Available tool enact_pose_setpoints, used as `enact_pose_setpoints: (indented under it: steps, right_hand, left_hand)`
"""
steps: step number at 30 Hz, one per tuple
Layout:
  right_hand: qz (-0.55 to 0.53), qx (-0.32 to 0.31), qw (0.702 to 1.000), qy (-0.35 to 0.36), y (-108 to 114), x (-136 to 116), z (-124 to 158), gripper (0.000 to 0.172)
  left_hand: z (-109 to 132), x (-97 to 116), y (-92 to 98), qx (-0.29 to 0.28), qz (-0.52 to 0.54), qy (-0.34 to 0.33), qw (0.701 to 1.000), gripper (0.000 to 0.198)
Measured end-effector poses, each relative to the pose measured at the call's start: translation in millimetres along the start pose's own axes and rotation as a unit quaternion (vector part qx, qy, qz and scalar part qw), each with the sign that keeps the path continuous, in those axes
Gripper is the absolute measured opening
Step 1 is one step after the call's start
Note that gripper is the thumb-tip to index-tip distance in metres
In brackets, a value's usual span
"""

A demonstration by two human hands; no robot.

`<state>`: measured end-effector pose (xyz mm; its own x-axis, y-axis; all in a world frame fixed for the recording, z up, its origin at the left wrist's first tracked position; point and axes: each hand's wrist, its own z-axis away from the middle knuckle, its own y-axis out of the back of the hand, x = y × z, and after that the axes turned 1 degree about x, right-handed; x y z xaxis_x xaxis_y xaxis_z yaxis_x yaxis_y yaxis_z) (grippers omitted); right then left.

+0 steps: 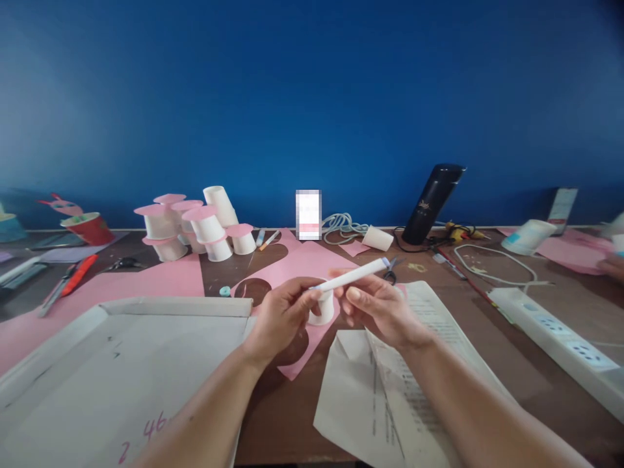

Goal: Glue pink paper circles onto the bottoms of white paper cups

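Note:
My left hand is closed around a small white paper cup, held just above the pink paper sheet. My right hand pinches a white stick-shaped tube with a bluish tip. The tube's near end meets the cup's rim between my two hands. Both hands hover over the brown table, close together near the middle.
A stack of white cups with pink discs stands at the back left. A cardboard tray lies front left, printed papers front right. Scissors, a power strip, cables and a dark bottle sit to the right. Another person's hand is at the far right.

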<state>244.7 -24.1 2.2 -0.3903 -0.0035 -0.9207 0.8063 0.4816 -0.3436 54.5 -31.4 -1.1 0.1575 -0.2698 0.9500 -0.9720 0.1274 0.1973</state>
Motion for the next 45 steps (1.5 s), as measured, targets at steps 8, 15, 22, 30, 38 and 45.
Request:
enact_pose_setpoints:
  steps: [8,15,22,30,38,45]
  right_hand:
    - [0.087,0.071,0.992,0.05,-6.3,7.5,-5.5,0.023]
    - [0.09,0.196,0.968,0.127,18.7,-12.8,-10.3,0.021]
    - [0.085,0.232,0.957,0.152,46.5,-35.2,-16.1,0.021]
    - [0.062,0.141,0.985,0.074,27.2,-14.6,-10.1,0.021]
    - [0.23,-0.06,0.97,-0.059,22.9,-17.6,0.6,0.023]
    - [0.381,-0.074,0.921,-0.037,13.9,-7.7,-1.6,0.016]
  left_hand:
    - [1.9,11.9,-1.6,-0.061,-0.247,-0.091,0.963,0.033]
    - [-1.2,5.9,6.4,-0.033,-0.307,-0.116,0.944,0.035]
    - [-8.1,-3.3,26.3,0.154,-0.239,-0.104,0.953,0.026]
    - [-5.3,-10.7,16.6,0.088,-0.313,-0.171,0.93,0.033]
    - [-8.1,-21.4,7.6,-0.002,-0.398,-0.121,0.909,0.042]
    - [-8.6,-20.7,7.4,-0.009,-0.387,-0.123,0.914,0.043]
